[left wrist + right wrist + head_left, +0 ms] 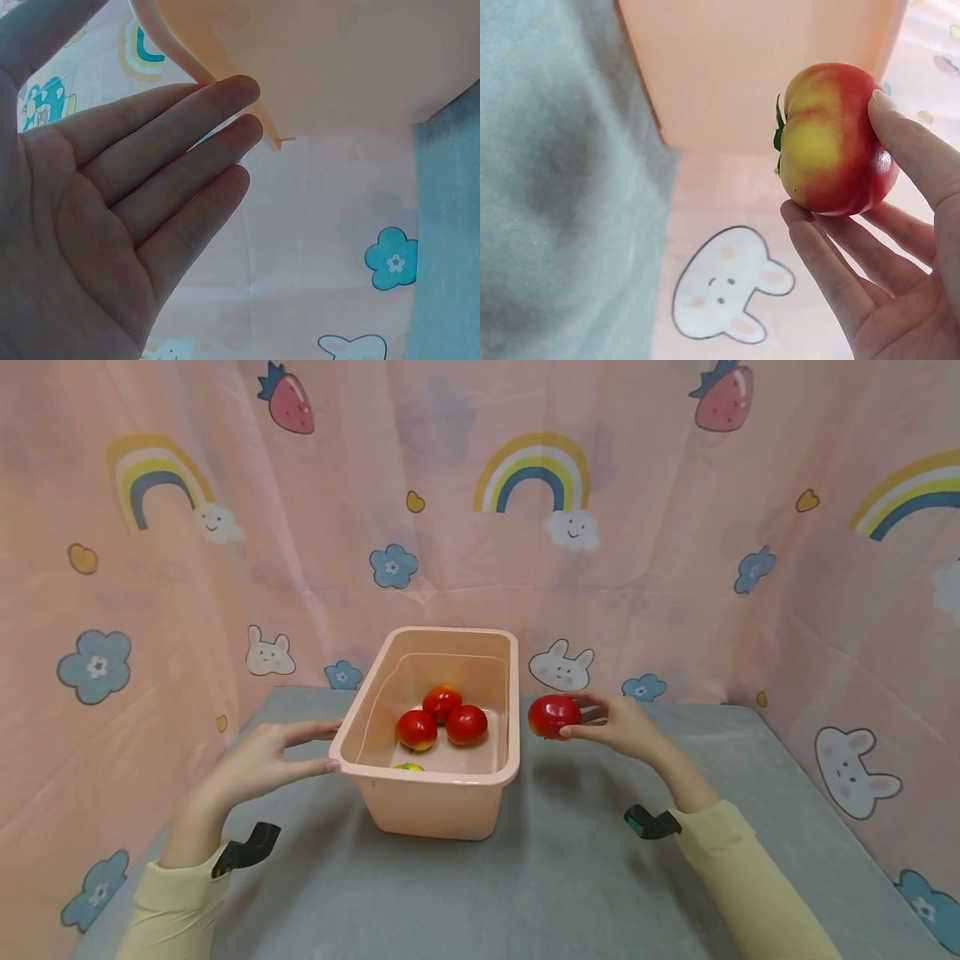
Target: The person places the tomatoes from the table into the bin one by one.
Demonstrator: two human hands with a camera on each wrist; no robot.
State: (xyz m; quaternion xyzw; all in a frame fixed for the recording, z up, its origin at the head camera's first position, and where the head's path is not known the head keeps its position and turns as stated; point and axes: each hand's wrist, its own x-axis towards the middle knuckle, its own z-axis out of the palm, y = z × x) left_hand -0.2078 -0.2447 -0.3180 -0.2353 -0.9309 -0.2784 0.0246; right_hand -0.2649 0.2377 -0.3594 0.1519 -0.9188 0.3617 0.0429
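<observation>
Between the thumb and fingers of my right hand (626, 727) is a tomato (553, 717), held above the table just right of the pink plastic bin (431, 778). Its yellow underside patch and green stem (778, 131) show in the right wrist view. My left hand (258, 764) is at the bin's left side, fingertips right at the rim. Those fingers (172, 161) are nearly straight in the left wrist view. Inside the bin lie red tomatoes (467, 725), and a yellow-green top (409, 767) peeks over the front wall, the rest hidden.
The bin stands on a grey-topped table (570, 885). A pink printed curtain (450, 460) hangs behind and along both sides. Each sleeve cuff carries a small black camera mount, one on the left (247, 849) and one on the right (651, 823).
</observation>
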